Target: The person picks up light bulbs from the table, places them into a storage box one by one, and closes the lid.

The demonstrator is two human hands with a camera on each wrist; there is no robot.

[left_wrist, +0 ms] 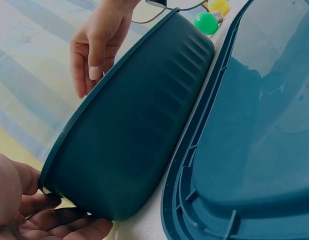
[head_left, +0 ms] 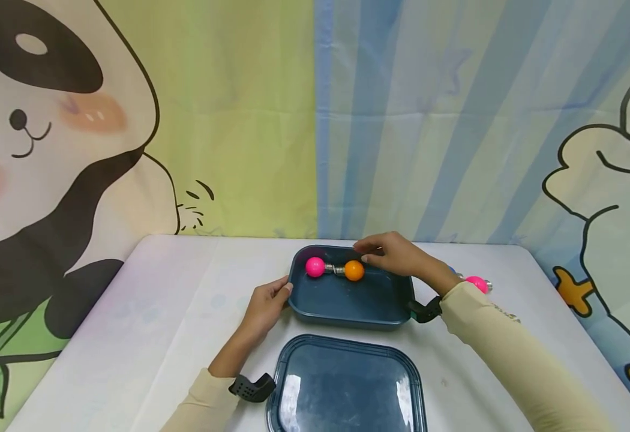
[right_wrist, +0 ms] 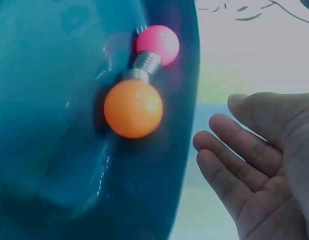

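In the head view a dark blue plastic container (head_left: pixel 347 303) holds a pink light bulb (head_left: pixel 315 267) and an orange light bulb (head_left: pixel 354 270), lying with their metal screw bases together near the far wall. My left hand (head_left: pixel 265 305) grips the container's left end; in the left wrist view its thumb is at the rim and its fingers are under the side. Relaxed and holding nothing, my right hand (head_left: pixel 393 253) hovers at the far rim, right of the orange bulb. The right wrist view has its fingers (right_wrist: pixel 229 170) loosely bent just beyond the rim.
The container's matching lid (head_left: pixel 347 384) lies on the white table in front of it. Beyond the right forearm is another pink bulb (head_left: pixel 477 283), partly hidden. A green bulb (left_wrist: pixel 206 23) and a yellow bulb (left_wrist: pixel 218 6) appear in the left wrist view. Printed curtains hang behind.
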